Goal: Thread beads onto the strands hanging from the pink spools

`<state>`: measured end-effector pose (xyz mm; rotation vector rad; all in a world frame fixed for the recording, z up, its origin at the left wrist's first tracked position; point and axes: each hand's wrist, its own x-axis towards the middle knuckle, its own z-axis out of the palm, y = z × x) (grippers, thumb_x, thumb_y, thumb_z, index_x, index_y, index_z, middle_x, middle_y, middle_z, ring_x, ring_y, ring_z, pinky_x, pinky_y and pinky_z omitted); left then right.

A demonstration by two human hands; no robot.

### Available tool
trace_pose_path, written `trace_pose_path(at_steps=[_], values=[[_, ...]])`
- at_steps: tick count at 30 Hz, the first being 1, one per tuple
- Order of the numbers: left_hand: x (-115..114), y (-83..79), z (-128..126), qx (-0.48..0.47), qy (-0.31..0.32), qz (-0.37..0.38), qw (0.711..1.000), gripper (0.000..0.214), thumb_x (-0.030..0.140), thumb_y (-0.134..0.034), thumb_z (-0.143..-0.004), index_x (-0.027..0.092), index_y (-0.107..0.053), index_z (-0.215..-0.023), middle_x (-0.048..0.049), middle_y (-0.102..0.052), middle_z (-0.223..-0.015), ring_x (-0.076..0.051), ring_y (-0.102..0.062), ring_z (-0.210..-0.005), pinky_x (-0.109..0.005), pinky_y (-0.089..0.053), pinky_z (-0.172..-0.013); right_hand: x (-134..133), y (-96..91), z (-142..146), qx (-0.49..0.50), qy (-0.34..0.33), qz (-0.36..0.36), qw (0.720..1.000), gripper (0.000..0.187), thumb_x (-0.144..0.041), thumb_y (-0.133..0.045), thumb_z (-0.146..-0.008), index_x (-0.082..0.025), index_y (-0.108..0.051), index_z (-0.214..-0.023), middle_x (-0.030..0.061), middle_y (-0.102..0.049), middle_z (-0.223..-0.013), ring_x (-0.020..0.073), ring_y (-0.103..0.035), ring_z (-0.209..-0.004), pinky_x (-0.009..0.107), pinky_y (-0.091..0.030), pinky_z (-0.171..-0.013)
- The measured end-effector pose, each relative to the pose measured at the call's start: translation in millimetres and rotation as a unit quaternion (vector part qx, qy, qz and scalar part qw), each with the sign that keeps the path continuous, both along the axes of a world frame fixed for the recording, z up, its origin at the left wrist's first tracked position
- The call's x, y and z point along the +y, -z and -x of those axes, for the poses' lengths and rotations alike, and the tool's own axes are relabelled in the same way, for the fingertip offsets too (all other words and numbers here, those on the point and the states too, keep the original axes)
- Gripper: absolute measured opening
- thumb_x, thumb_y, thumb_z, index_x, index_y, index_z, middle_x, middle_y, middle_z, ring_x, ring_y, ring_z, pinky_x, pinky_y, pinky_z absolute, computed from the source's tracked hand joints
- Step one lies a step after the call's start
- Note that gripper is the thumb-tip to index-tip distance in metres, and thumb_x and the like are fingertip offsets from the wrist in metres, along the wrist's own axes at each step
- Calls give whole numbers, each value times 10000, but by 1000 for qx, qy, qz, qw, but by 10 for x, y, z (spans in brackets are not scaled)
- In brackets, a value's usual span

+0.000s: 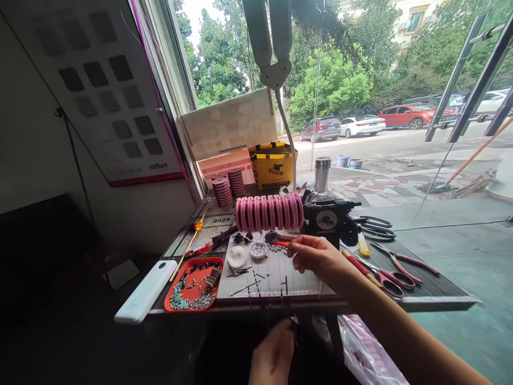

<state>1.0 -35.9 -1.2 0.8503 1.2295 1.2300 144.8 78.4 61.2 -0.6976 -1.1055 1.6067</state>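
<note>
My right hand point(315, 254) reaches over the table with its thumb and fingers pinched together, just below a row of pink spools point(269, 213). What lies between the fingertips is too small to make out. Low in the middle, at the table's front edge, my left hand point(274, 350) is blurred and looks closed; its contents are hidden. Thin lines run down from the spools over a white board point(248, 286), carrying small dark pieces. On the board stand a round dish of silvery beads point(258, 250) and a white round container point(237, 258).
A red tray point(166, 305) of small metal parts and a white power bank point(145, 291) lie left. Right are a black machine point(328, 219), scissors point(390, 280) and pliers point(404, 262). Behind stand stacked spools point(222, 191), a yellow bag point(274, 168) and a metal cup point(321, 176).
</note>
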Motion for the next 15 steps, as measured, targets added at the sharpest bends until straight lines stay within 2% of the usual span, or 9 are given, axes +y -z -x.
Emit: trace_pose_path(at_steps=[1,2,3,5,7,10,15], values=[[110,-131,-11,18,-8,-35,999,402,378,-748,-597,176,-704,-942,-93,-726,-898,-236,-617,-891,-281,-410,-799,5,-14,-10,-6,2,-2,1000,280,-366,-755,-621,-138,-595,-658,-32,-547,-551,53,-441,-432,201,-297,-446],[233,-273,-35,78,-17,-91,993,379,373,-706,-654,190,-689,-985,-89,-704,-995,-241,-588,-972,-292,-379,-870,8,-29,-20,-13,5,-4,1000,281,-361,-759,-613,-138,-594,-657,-50,-509,-517,39,-390,-412,194,-259,-429],[363,-413,-73,104,7,-130,986,343,359,-668,-698,200,-681,-1001,-86,-677,-1065,-242,-555,-1028,-301,-363,-895,10,-44,-30,-19,8,-6,1000,284,-358,-763,-606,-138,-592,-657,-65,-474,-493,31,-344,-403,191,-223,-419],[611,-648,-177,23,34,-169,985,321,329,-689,-681,164,-692,-956,-86,-689,-951,-224,-567,-938,-302,-381,-854,9,-67,-45,-32,11,-10,999,292,-361,-764,-599,-136,-584,-649,-76,-437,-480,28,-291,-408,192,-178,-416],[796,-775,-286,-30,55,-165,984,280,369,-671,-689,133,-706,-835,-51,-669,-733,-170,-569,-728,-303,-421,-761,4,-73,-53,-42,11,-15,999,305,-385,-749,-610,-139,-570,-636,-70,-438,-479,35,-286,-421,197,-167,-424],[890,-757,-363,-87,82,-154,981,261,390,-663,-687,135,-679,-744,19,-568,-598,-96,-474,-581,-261,-419,-667,-11,-52,-52,-51,4,-22,998,319,-416,-724,-624,-147,-553,-626,-55,-454,-495,52,-322,-448,205,-196,-447],[690,-468,-198,-91,119,-117,982,250,354,-665,-704,140,-589,-602,27,-516,-571,-88,-433,-592,-214,-356,-608,-36,-48,-42,-63,4,-23,998,301,-388,-725,-628,-153,-537,-628,-68,-418,-517,55,-318,-465,208,-216,-466]])
